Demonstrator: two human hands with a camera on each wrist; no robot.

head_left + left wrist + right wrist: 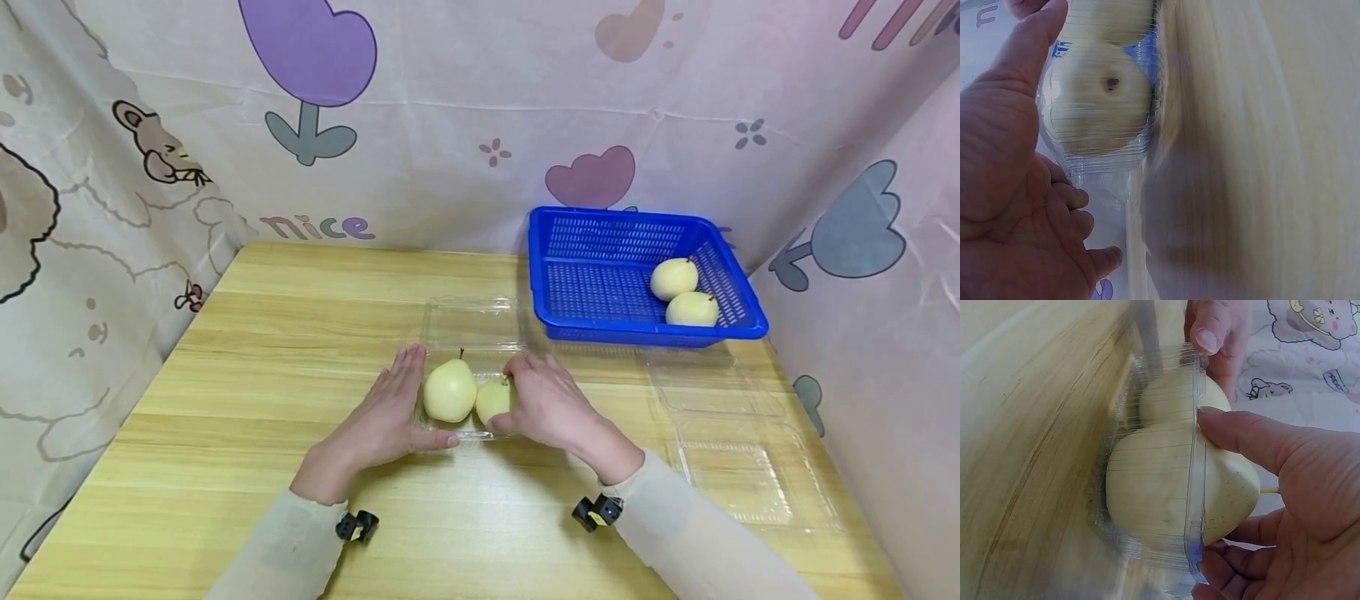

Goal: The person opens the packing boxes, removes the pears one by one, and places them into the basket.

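Two pale yellow pears sit side by side in a clear plastic clamshell box [474, 434], whose lid [476, 322] lies folded back behind it. My left hand [378, 417] rests along the box's left side beside the left pear [450, 392], fingers extended and thumb at the front rim. My right hand [551, 404] holds the right pear [492, 404]. In the right wrist view its thumb presses one side of this pear [1229, 497], with the fingers at the other side by the rim. In the left wrist view, a pear [1100, 106] shows through the ribbed plastic wall.
Behind and to the right stands a blue plastic basket [600, 325] with two more pears [692, 310] at its right end. Another clear clamshell box [735, 471] lies spread open at the table's right. A printed curtain [450, 125] hangs along the back edge of the wooden table [247, 358].
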